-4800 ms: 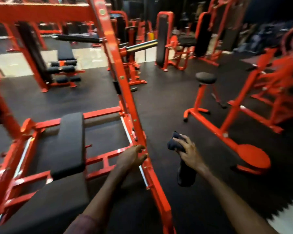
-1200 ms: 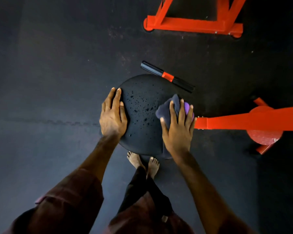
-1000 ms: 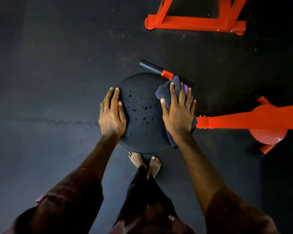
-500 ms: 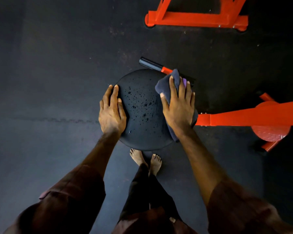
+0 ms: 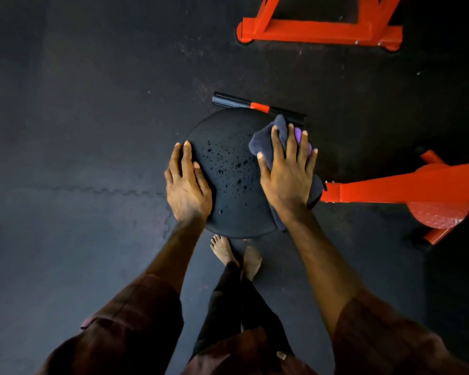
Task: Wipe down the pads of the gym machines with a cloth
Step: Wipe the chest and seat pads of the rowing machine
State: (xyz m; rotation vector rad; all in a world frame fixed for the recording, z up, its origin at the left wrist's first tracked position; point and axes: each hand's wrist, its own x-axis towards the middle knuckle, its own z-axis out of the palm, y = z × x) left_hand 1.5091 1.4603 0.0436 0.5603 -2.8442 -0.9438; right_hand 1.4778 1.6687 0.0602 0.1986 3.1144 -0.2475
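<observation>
Dark rubber floor (image 5: 79, 131), seamed tiles, orange machine frames (image 5: 320, 31) around. Round black pad (image 5: 228, 169) — speckled with droplets. Left hand (image 5: 187, 185) flat on its left rim, fingers together. Right hand (image 5: 287, 171) — fingers spread — presses the dark cloth (image 5: 266, 139) onto the pad's right edge.

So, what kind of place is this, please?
Most likely a gym. Orange steel machine frames stand on dark interlocking rubber floor mats, and the right hand presses a cloth on a round black padded seat.
</observation>
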